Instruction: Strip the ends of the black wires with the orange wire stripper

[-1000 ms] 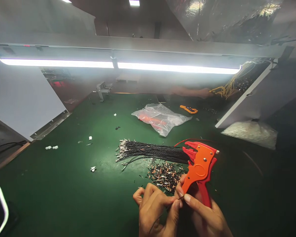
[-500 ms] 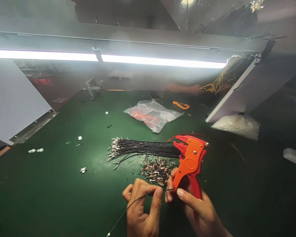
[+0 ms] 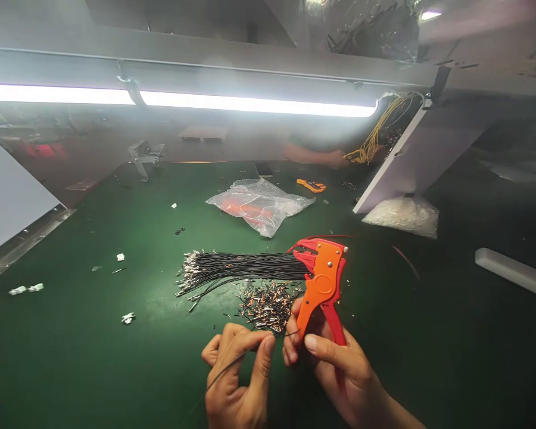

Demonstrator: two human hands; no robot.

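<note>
My left hand point(image 3: 239, 375) pinches a thin black wire point(image 3: 226, 368) between thumb and forefinger, its end reaching toward the orange tool. My right hand point(image 3: 343, 369) is wrapped round the handles of an orange and red wire stripper point(image 3: 324, 280), which stands upright with its red jaws pointing left. Behind the tool lies a bundle of black wires point(image 3: 250, 265) with metal terminals at the left ends. Just in front of that bundle is a heap of short black and copper scraps point(image 3: 270, 307). The stripper hides the bundle's right end.
Farther back sit a clear plastic bag point(image 3: 261, 205) with red things inside and an orange tool point(image 3: 311, 185). White connectors point(image 3: 127, 318) lie at left. A bag of white parts point(image 3: 402, 215) rests by the right panel. Another person's hand point(image 3: 335, 158) shows behind.
The whole view has shifted, so most things appear farther left. Both hands keep their grip on the wire and the stripper, close to each other as before.
</note>
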